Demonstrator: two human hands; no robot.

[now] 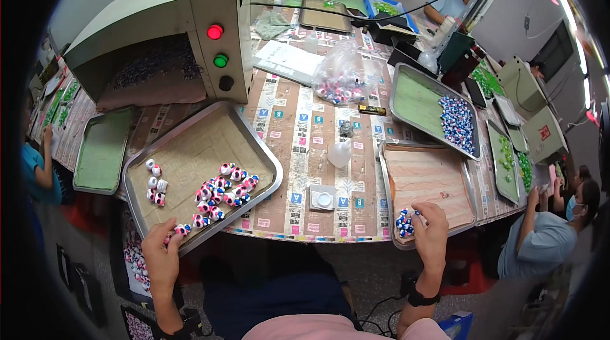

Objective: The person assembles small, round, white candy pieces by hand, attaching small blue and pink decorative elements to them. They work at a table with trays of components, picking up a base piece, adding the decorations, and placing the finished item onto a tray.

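My left hand (161, 252) is at the near edge of a metal tray (171, 143) lined with tan cloth. Its thumb and fingertips close on a small white, pink and blue figure (182, 230). Several similar figures (219, 190) lie grouped in that tray, and white-and-pink ones (152, 182) sit at its left. Over a second tray (432, 181), lined with pinkish cloth, my right hand (430, 235) reaches into a small heap of blue-and-white pieces (404, 222). Its thumb and index finger are bent together there, but what they pinch is hidden.
A beige machine (222, 9) with red and green lights stands at the left, beside a green-lined tray (101, 149). Further right are a plastic bag (346, 73) of figures, a white bottle (339, 154), and a tray (413, 95) of blue pieces. Other people work around the table.
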